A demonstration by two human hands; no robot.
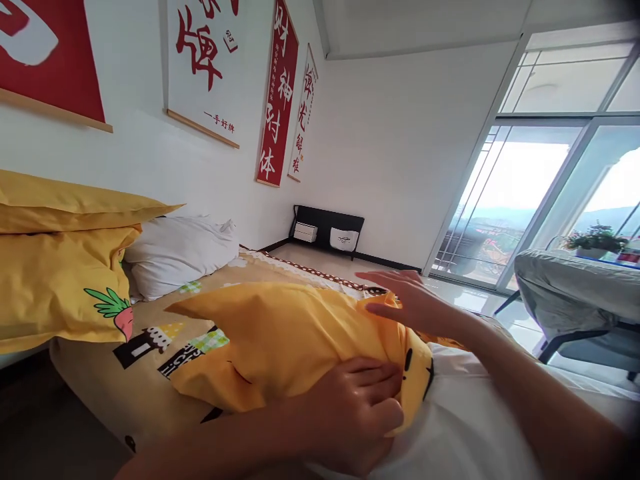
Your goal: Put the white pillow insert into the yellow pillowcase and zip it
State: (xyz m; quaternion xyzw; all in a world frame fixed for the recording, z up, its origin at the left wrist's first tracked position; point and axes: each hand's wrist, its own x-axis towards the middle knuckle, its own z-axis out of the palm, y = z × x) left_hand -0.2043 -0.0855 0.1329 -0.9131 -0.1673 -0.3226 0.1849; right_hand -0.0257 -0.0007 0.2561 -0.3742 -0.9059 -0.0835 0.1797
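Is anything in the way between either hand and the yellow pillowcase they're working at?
Nothing visible is. The left hand lies directly on the yellow pillowcase; the right hand is at its far edge, unobstructed, though its contact is unclear.

pillowcase (290, 327) on bed (95, 393), pillows (183, 253) to its left, scrolls (277, 93) on wall (133, 160) behind them
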